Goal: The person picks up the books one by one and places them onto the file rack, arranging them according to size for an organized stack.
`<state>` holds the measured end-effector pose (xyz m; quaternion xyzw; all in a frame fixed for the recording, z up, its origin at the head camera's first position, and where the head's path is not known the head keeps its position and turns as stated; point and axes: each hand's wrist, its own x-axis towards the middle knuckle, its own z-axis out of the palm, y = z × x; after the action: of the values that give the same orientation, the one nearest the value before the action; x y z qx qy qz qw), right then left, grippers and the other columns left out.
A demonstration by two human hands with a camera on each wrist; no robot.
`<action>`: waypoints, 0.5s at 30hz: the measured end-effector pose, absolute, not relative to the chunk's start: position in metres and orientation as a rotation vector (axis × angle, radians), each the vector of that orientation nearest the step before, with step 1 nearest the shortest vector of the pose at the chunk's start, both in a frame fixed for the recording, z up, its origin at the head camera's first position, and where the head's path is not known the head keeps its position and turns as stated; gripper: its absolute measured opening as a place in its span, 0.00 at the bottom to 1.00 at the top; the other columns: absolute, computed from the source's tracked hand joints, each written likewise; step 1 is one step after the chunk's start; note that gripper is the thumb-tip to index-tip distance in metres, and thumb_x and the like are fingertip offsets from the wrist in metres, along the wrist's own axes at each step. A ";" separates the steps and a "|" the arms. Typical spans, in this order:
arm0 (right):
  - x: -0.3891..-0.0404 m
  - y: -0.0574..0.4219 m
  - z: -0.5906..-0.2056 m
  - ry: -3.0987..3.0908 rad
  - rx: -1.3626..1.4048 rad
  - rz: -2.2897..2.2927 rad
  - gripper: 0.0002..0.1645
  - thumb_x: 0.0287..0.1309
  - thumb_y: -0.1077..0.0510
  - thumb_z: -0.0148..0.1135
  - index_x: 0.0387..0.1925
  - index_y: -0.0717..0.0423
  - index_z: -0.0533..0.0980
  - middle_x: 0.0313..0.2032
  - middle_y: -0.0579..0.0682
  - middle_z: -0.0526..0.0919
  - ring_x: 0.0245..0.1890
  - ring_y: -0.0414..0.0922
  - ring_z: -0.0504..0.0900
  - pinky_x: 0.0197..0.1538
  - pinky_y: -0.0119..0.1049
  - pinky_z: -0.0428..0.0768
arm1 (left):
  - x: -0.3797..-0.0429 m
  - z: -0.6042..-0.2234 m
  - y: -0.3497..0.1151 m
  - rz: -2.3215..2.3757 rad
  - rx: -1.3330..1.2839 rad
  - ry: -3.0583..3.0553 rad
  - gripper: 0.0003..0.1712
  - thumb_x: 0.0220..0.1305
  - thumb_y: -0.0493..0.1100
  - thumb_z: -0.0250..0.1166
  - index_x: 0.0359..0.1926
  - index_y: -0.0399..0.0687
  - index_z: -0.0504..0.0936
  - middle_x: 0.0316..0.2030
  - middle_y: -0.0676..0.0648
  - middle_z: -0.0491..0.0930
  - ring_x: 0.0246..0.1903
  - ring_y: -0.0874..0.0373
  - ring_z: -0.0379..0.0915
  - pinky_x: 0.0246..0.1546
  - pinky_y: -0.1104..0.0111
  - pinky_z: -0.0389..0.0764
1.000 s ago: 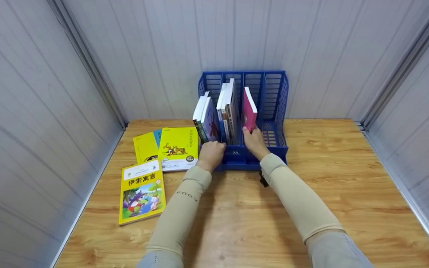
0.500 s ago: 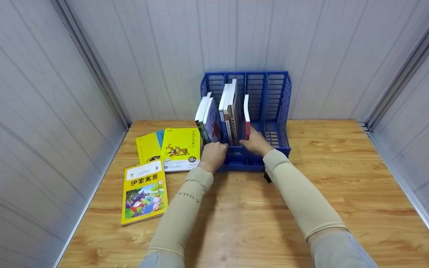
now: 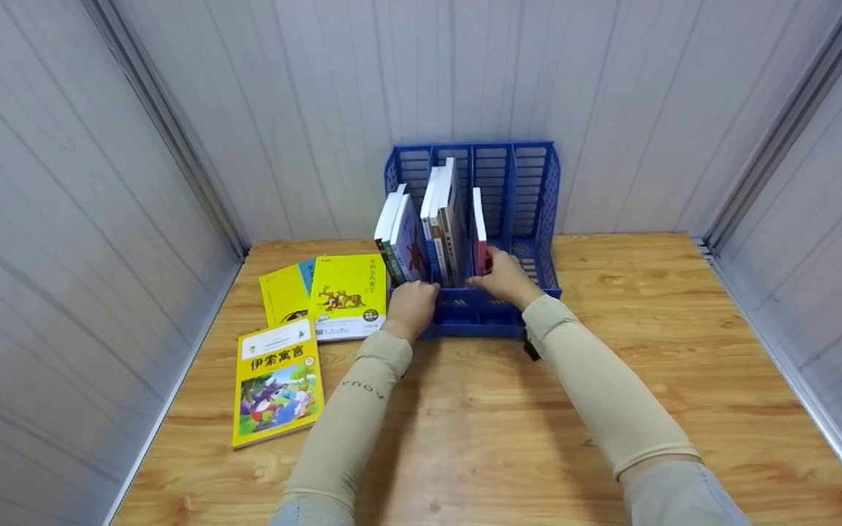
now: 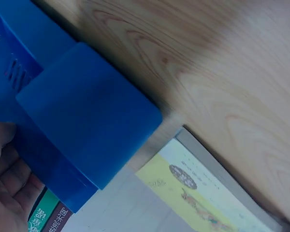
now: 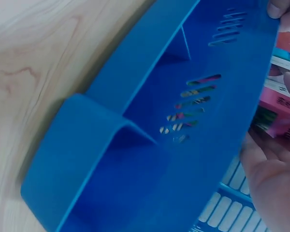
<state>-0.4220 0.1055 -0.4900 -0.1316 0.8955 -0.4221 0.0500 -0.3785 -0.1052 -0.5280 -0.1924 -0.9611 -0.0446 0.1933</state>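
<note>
A blue book rack (image 3: 465, 323) with upright dividers stands by the back wall. My left hand (image 3: 411, 305) holds its front wall; in the left wrist view the thumb lies outside and the fingers bend behind the wall. A thin pink book (image 3: 479, 232) stands upright in the third compartment from the left. My right hand (image 3: 510, 279) pinches it low at the spine, thumb on one side and fingers on the other. In the right wrist view the pink spine (image 5: 282, 107) shows between thumb and fingers, just behind the rack's front wall (image 5: 217, 96).
Books with white page edges (image 3: 392, 219) fill part of the leftmost compartment, and taller ones (image 3: 441, 212) stand in the second. Left of the rack lie a yellow book (image 3: 349, 296), another yellow one (image 3: 286, 288) partly under it, and a picture-cover book (image 3: 278, 383).
The pink book has gone down into the rack and turned more upright, its spine facing front. My right hand has lowered with it, while my left hand stays on the rack's front wall.
</note>
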 end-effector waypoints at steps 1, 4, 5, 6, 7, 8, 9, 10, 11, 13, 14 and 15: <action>-0.421 0.107 -0.488 2.718 -0.405 -1.299 0.40 0.68 0.61 0.73 0.75 0.70 0.67 0.61 0.69 0.84 0.60 0.61 0.86 0.64 0.54 0.84 | -0.377 -0.527 -0.105 -0.132 -0.538 -2.704 0.12 0.75 0.33 0.61 0.39 0.39 0.91 0.33 0.39 0.92 0.33 0.40 0.91 0.36 0.47 0.90; -0.415 0.111 -0.481 2.704 -0.415 -1.331 0.41 0.69 0.63 0.71 0.77 0.69 0.66 0.63 0.69 0.84 0.62 0.62 0.86 0.64 0.54 0.84 | -0.373 -0.522 -0.106 -0.177 -0.538 -2.738 0.11 0.76 0.33 0.62 0.40 0.38 0.90 0.35 0.38 0.92 0.35 0.39 0.91 0.38 0.47 0.91; -0.413 0.113 -0.478 2.706 -0.419 -1.339 0.41 0.69 0.63 0.71 0.77 0.69 0.66 0.63 0.69 0.84 0.63 0.62 0.85 0.65 0.54 0.84 | -0.371 -0.520 -0.105 -0.200 -0.541 -2.755 0.10 0.77 0.34 0.62 0.40 0.37 0.90 0.36 0.37 0.92 0.36 0.39 0.91 0.39 0.46 0.91; -0.411 0.114 -0.475 2.703 -0.420 -1.353 0.41 0.69 0.64 0.71 0.78 0.69 0.66 0.63 0.69 0.83 0.63 0.62 0.85 0.65 0.54 0.85 | -0.370 -0.518 -0.105 -0.226 -0.544 -2.771 0.10 0.77 0.35 0.63 0.41 0.37 0.90 0.37 0.37 0.92 0.37 0.39 0.91 0.40 0.46 0.91; -0.409 0.116 -0.473 2.699 -0.420 -1.365 0.41 0.70 0.64 0.70 0.78 0.68 0.65 0.64 0.69 0.83 0.64 0.62 0.84 0.65 0.54 0.85 | -0.369 -0.516 -0.105 -0.251 -0.545 -2.786 0.09 0.77 0.36 0.64 0.42 0.37 0.90 0.39 0.37 0.92 0.39 0.40 0.91 0.42 0.46 0.91; -0.407 0.117 -0.470 2.700 -0.422 -1.373 0.41 0.70 0.65 0.70 0.78 0.68 0.65 0.64 0.69 0.82 0.65 0.62 0.84 0.65 0.53 0.85 | -0.368 -0.515 -0.105 -0.273 -0.546 -2.803 0.09 0.78 0.38 0.65 0.43 0.37 0.90 0.40 0.37 0.92 0.40 0.40 0.91 0.43 0.46 0.91; -0.405 0.119 -0.468 2.699 -0.428 -1.382 0.40 0.71 0.65 0.69 0.78 0.68 0.65 0.64 0.69 0.82 0.65 0.62 0.84 0.66 0.53 0.85 | -0.367 -0.513 -0.105 -0.295 -0.550 -2.816 0.09 0.78 0.38 0.65 0.45 0.38 0.90 0.41 0.38 0.92 0.42 0.40 0.91 0.45 0.46 0.90; -0.403 0.121 -0.465 2.695 -0.431 -1.394 0.39 0.71 0.66 0.69 0.78 0.68 0.66 0.65 0.69 0.82 0.66 0.62 0.83 0.66 0.53 0.85 | -0.366 -0.512 -0.104 -0.308 -0.558 -2.824 0.09 0.77 0.39 0.66 0.46 0.38 0.90 0.43 0.38 0.92 0.43 0.41 0.91 0.47 0.47 0.90; -0.401 0.122 -0.463 2.696 -0.431 -1.400 0.39 0.72 0.66 0.68 0.78 0.68 0.66 0.65 0.69 0.82 0.66 0.62 0.83 0.67 0.53 0.84 | -0.365 -0.511 -0.104 -0.320 -0.566 -2.830 0.09 0.77 0.39 0.66 0.47 0.38 0.90 0.44 0.38 0.92 0.45 0.41 0.91 0.48 0.47 0.90; -0.397 0.125 -0.459 2.701 -0.433 -1.412 0.38 0.72 0.66 0.67 0.78 0.69 0.65 0.66 0.69 0.81 0.66 0.62 0.83 0.67 0.54 0.84 | -0.363 -0.508 -0.104 -0.328 -0.578 -2.834 0.10 0.77 0.39 0.66 0.50 0.39 0.90 0.47 0.39 0.92 0.47 0.42 0.90 0.51 0.48 0.89; -0.395 0.126 -0.457 2.717 -0.438 -1.411 0.38 0.72 0.65 0.67 0.78 0.69 0.66 0.66 0.69 0.82 0.65 0.63 0.84 0.67 0.54 0.84 | -0.362 -0.507 -0.104 -0.330 -0.583 -2.835 0.11 0.77 0.39 0.66 0.51 0.39 0.90 0.47 0.39 0.92 0.48 0.42 0.90 0.52 0.48 0.89; -0.393 0.128 -0.454 2.731 -0.442 -1.417 0.37 0.72 0.65 0.68 0.77 0.70 0.67 0.66 0.70 0.82 0.65 0.63 0.84 0.67 0.55 0.84 | -0.361 -0.505 -0.104 -0.330 -0.586 -2.831 0.11 0.77 0.39 0.66 0.52 0.39 0.90 0.48 0.39 0.92 0.49 0.42 0.90 0.53 0.49 0.89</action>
<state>-0.3927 0.1277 -0.4542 -0.1423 0.8784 -0.4560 0.0167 -0.3607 -0.1043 -0.5052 -0.1999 -0.9664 -0.1127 0.1155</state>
